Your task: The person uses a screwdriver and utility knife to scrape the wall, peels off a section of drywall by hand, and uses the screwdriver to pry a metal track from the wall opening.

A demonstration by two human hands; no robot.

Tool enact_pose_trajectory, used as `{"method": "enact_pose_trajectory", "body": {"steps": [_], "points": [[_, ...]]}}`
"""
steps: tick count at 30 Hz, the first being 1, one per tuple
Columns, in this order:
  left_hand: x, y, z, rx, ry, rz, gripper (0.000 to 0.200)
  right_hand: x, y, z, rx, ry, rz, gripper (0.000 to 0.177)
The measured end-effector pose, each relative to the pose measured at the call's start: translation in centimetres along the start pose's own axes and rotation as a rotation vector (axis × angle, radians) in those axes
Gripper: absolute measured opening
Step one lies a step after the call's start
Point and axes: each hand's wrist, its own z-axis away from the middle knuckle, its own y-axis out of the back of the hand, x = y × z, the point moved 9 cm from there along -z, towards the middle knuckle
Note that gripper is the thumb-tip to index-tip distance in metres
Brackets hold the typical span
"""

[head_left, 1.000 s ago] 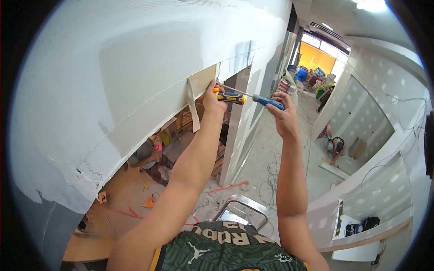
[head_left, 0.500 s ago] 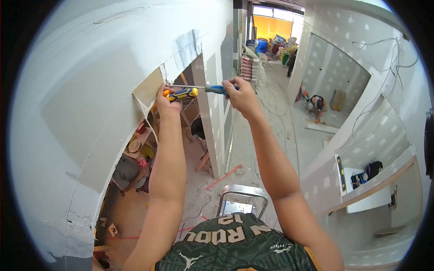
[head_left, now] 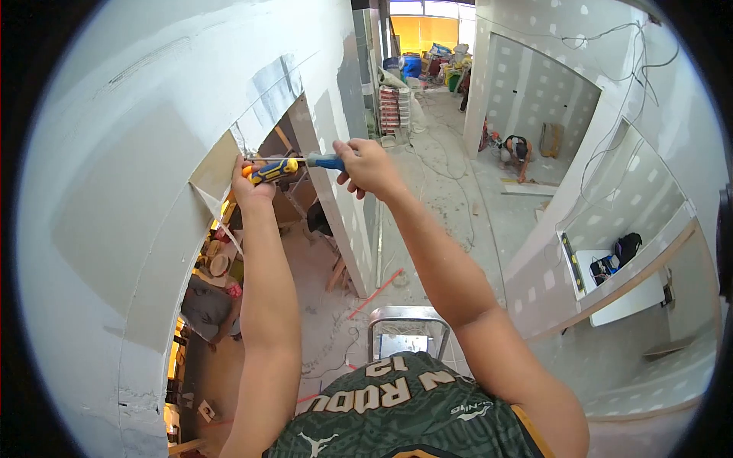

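Note:
My right hand [head_left: 370, 168] is closed around the blue-and-grey handle of a screwdriver [head_left: 324, 161], thumb and forefinger at its end. The thin metal shaft runs left to the cut lower edge of the wall board [head_left: 210, 164]. There my left hand [head_left: 256, 187] has its fingertips at the edge, by the shaft's far end. Clasped in that same hand is a yellow-and-blue handled tool [head_left: 273, 171] with an orange end; its working end is hidden. A torn strip of board facing [head_left: 216, 210] hangs below the edge, left of my left hand.
A metal stepladder [head_left: 408, 313] stands right below me. Through the opening on the left, a person in grey [head_left: 206, 305] is bent low. Another person [head_left: 518, 153] crouches in the right-hand recess. Loose cables [head_left: 637, 72] hang along the right wall.
My view has swung a little to the right, so the hands and wall appear further left. The fingers of my right hand have shifted on the screwdriver handle and spread more.

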Motion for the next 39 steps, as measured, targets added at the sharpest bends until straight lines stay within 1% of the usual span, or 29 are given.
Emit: {"method": "enact_pose_trajectory", "body": {"steps": [1, 2, 4, 5, 6, 7, 8, 10, 11, 12, 14, 15, 16, 18, 20, 22, 23, 24, 26, 27, 28, 30, 31, 32, 34, 35, 36, 38, 39], "points": [[-0.3, 0.1, -0.3, -0.02, -0.006, -0.002, 0.029, -0.3, 0.2, 0.1, -0.019, 0.0, 0.055, 0.032], [-0.3, 0.2, -0.6, -0.022, -0.002, -0.009, 0.029, 0.3, 0.1, -0.1, -0.014, -0.001, 0.049, 0.032], [0.1, 0.8, -0.7, 0.022, -0.057, -0.056, 0.027, -2.3, 1.0, 0.5, 0.188, 0.43, 0.214, 0.023], [0.2, 0.6, -0.6, -0.041, -0.058, -0.041, 0.016, -1.5, 1.0, 0.4, 0.188, 0.424, 0.209, 0.023], [0.2, 0.7, -0.4, -0.033, -0.059, -0.047, 0.016, -1.8, 1.0, 0.9, 0.186, 0.472, 0.134, 0.024], [0.3, 0.2, -0.2, -0.097, -0.068, -0.079, 0.011, -2.1, 0.9, 1.4, 0.181, 0.519, 0.058, 0.028], [0.6, -0.1, 0.0, -0.158, -0.08, -0.111, 0.008, -2.0, 0.6, 1.5, 0.17, 0.511, 0.051, 0.028], [0.2, -0.5, 1.4, -0.119, -0.074, -0.081, 0.01, -3.1, 0.4, 3.0, 0.234, 0.696, 0.148, 0.031], [0.1, -1.1, 1.8, -0.153, -0.074, -0.098, 0.01, -3.1, 0.2, 3.3, 0.234, 0.744, 0.171, 0.034], [0.3, -1.3, 1.9, -0.183, -0.071, -0.119, 0.01, -2.8, 0.1, 3.0, 0.218, 0.722, 0.156, 0.034], [0.2, -1.0, 1.3, -0.211, -0.01, -0.071, 0.01, -4.0, -0.2, 4.8, 0.33, 0.946, 0.314, 0.034], [0.5, -0.7, 0.8, -0.209, 0.001, -0.104, 0.009, -4.0, 0.1, 4.9, 0.348, 0.864, 0.259, 0.031], [0.6, -0.3, 0.6, -0.188, 0.002, -0.115, 0.009, -4.0, 0.0, 5.1, 0.339, 0.843, 0.25, 0.031], [0.7, -0.1, 0.4, -0.168, -0.023, -0.175, 0.011, -2.1, -0.1, 3.7, 0.286, 0.553, 0.311, 0.03], [0.7, -0.4, 0.8, -0.152, -0.018, -0.183, 0.012, -1.7, -0.2, 3.2, 0.276, 0.538, 0.357, 0.034], [0.5, -0.4, 1.7, -0.026, -0.034, -0.246, 0.011, -0.9, -0.3, 1.8, 0.255, 0.46, 0.304, 0.035], [0.5, -0.6, 2.1, -0.027, -0.03, -0.272, 0.01, 0.2, -0.3, 0.5, 0.207, 0.398, 0.255, 0.035], [0.8, 0.2, 1.9, -0.001, -0.034, -0.274, 0.01, 1.0, -0.5, 0.3, 0.186, 0.381, 0.253, 0.035], [1.0, -0.1, 0.9, -0.064, 0.001, -0.279, 0.01, 0.5, -0.2, 0.6, 0.208, 0.464, 0.208, 0.031], [0.8, -0.1, 1.0, -0.071, 0.025, -0.232, 0.01, 0.2, 0.1, 0.9, 0.218, 0.51, 0.199, 0.029], [1.1, -0.1, 1.0, -0.064, 0.019, -0.234, 0.01, 0.1, 0.1, 0.9, 0.21, 0.508, 0.195, 0.029], [1.0, -0.4, 0.7, -0.126, 0.006, -0.251, 0.011, -2.4, 0.3, 3.6, 0.3, 0.874, 0.233, 0.031], [1.7, 0.2, -0.3, -0.128, -0.048, -0.288, 0.013, -3.7, 0.4, 5.5, 0.254, 0.648, 0.032, 0.01], [2.0, 0.6, -0.5, -0.108, -0.043, -0.293, 0.013, -3.5, 0.3, 5.6, 0.247, 0.629, 0.03, 0.01], [1.5, 1.1, -1.5, -0.081, 0.091, -0.122, 0.015, -5.1, -1.0, 7.5, 0.211, 0.929, 0.214, 0.027], [1.8, 1.7, -2.4, -0.092, 0.137, -0.143, 0.014, -5.2, -1.8, 7.8, 0.225, 1.036, 0.265, 0.028], [1.4, 1.6, -1.8, -0.083, 0.141, -0.147, 0.014, -4.9, -1.9, 7.8, 0.224, 1.025, 0.262, 0.028], [2.4, 0.7, 0.1, 0.037, -0.098, -0.318, 0.013, -5.3, -2.8, 9.8, 0.244, 1.241, 0.395, 0.03], [2.0, 0.6, 0.8, 0.035, -0.08, -0.346, 0.011, -4.9, -2.8, 9.5, 0.244, 1.238, 0.393, 0.03]]}}
